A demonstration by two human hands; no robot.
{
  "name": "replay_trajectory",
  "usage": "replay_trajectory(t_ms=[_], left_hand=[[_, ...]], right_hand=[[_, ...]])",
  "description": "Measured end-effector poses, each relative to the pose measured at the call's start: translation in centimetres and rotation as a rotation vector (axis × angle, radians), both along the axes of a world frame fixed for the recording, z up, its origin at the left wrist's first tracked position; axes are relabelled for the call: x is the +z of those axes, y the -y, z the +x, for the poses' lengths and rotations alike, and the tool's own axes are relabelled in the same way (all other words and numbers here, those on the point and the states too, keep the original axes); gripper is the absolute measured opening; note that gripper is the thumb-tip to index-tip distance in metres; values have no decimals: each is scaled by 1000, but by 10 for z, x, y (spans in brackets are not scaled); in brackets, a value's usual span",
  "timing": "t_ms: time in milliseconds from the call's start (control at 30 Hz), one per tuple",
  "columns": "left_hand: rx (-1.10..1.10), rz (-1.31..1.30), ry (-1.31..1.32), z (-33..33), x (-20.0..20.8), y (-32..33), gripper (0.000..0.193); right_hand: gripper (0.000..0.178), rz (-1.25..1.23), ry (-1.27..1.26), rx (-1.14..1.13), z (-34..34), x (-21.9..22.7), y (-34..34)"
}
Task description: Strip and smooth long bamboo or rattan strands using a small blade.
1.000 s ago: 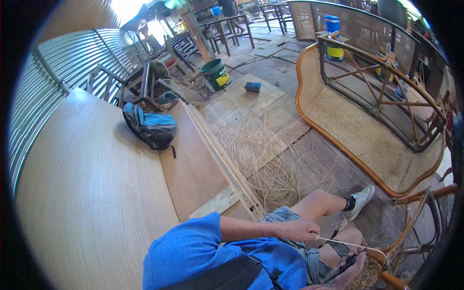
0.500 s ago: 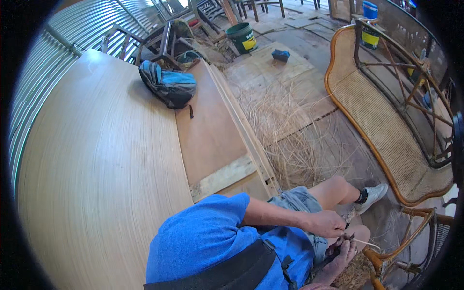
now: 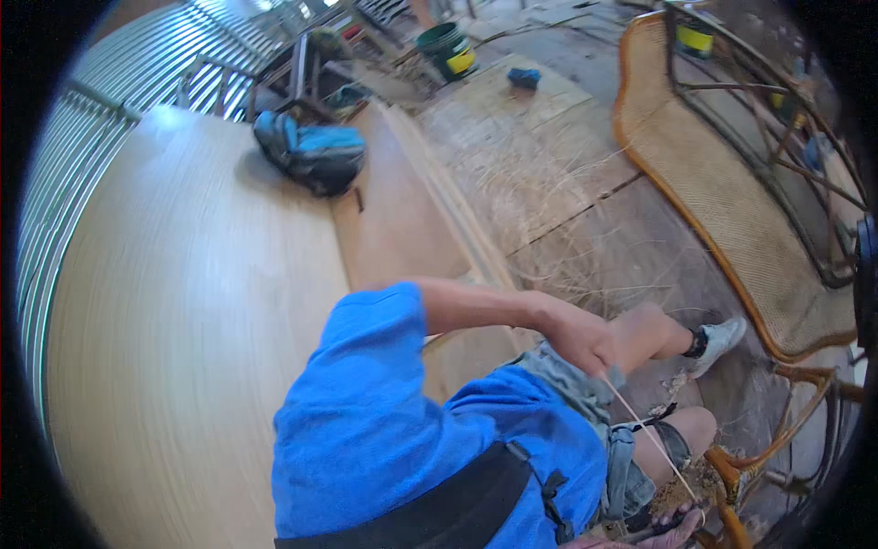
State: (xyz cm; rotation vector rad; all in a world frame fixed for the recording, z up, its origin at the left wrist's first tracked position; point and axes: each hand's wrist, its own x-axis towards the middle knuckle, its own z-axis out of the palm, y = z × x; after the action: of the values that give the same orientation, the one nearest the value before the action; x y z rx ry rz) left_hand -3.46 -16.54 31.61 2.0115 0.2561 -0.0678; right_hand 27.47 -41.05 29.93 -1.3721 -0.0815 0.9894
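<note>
The left hand [image 3: 576, 339] clamps a thin pale strip [image 3: 642, 427]. It slants down to the right hand [image 3: 675, 534] (whose grip I cannot tell).

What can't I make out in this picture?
Head view: right-hand grip, partly cut off by the lower edge; what it holds is unclear.
Head view: left-hand grip on the pale strip; fingers blurred.
Head view: chair frame, cut off by the dark rim.

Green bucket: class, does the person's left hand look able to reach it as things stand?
Probably not: the left hand grips a pale strip, and the green bucket stands far off, beyond the loose strands on the floor.
</note>
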Motion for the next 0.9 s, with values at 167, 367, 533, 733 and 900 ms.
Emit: replay_trajectory(t_ms=[167, 367, 533, 733, 900], left_hand=[[223, 532, -566, -16, 8, -42, 26], [350, 638, -14, 77, 5, 0, 21], [378, 270, 24, 123, -39, 36, 15], [302, -145, -57, 103, 0, 30, 23], [241, -221, -404, 59, 10, 22, 23]], right_hand=[[24, -88, 156, -115, 5, -14, -2], [29, 154, -3, 44, -86, 1, -87], [19, 111, 118, 153, -79, 4, -103], [16, 309, -199, 196, -38, -12, -74], [15, 321, -178, 177, -32, -24, -46]])
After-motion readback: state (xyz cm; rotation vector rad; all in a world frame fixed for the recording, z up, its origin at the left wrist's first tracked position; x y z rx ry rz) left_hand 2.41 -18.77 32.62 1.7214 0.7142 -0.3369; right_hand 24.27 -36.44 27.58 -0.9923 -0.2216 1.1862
